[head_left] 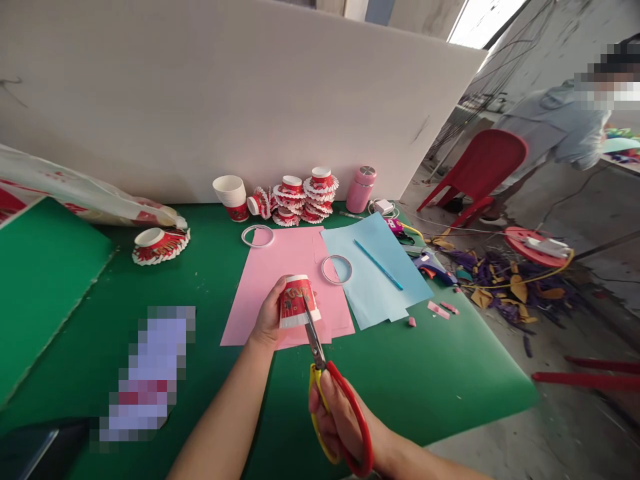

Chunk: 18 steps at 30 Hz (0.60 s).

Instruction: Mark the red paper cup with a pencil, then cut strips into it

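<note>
My left hand (271,312) is closed around a red patterned paper cup (296,301), held above the pink paper sheets (250,293). In my right hand (343,413) are scissors (316,347) with one red and one yellow handle. Their blades point up and lie against the cup's right side; how far they are apart is hard to tell. A roll of tape (337,270) rests just beyond the cup, across the pink and light blue paper (380,293).
Behind stand stacked cups (231,193), several fringed cups (287,197) and a pink bottle (361,189). One fringed cup (160,245) sits left. A glue gun (436,268) lies right. Beyond the table (450,380) are a red chair (483,167) and a person (555,127).
</note>
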Each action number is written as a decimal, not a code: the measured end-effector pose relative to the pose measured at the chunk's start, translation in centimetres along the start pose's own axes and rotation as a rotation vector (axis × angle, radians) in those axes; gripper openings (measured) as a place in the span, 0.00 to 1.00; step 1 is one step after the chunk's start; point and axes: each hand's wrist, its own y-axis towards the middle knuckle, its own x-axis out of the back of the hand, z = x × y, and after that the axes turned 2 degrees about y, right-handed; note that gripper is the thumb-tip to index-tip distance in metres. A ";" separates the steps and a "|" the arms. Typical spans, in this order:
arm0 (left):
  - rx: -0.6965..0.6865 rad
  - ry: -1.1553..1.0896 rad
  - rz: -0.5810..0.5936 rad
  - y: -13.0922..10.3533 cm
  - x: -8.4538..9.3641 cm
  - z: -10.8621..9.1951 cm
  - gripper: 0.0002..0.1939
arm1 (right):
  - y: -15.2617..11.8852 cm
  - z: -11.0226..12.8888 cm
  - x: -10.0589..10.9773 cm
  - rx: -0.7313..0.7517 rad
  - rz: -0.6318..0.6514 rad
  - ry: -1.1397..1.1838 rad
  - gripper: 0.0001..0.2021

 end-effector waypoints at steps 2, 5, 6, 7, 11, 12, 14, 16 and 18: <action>-0.006 -0.008 0.004 0.0 -0.1 0.0 0.12 | 0.0 0.0 0.0 0.000 0.004 -0.004 0.34; -0.008 -0.016 0.019 0.0 -0.1 0.0 0.12 | 0.0 -0.1 0.0 -0.009 0.010 0.010 0.34; -0.007 -0.015 0.022 0.0 -0.1 0.0 0.12 | 0.1 -0.1 0.0 -0.014 0.011 0.017 0.34; -0.005 -0.013 0.024 0.0 -0.1 0.0 0.13 | 0.1 -0.2 0.0 -0.017 0.011 0.025 0.34; -0.001 0.004 0.016 0.1 0.0 0.0 0.14 | 0.3 -0.4 0.0 0.003 0.005 0.030 0.33; 0.000 0.006 0.014 0.1 0.1 0.0 0.14 | 0.3 -0.5 0.0 0.010 0.004 0.025 0.33; 0.000 0.004 0.017 0.1 0.1 0.0 0.14 | 0.3 -0.5 0.1 0.013 0.011 0.011 0.33; -0.005 0.000 0.027 0.0 0.0 0.0 0.14 | 0.3 -0.6 0.1 0.009 0.018 -0.002 0.33; -0.011 -0.002 0.032 0.0 -0.1 -0.1 0.13 | 0.2 -0.6 0.2 0.003 0.022 -0.011 0.33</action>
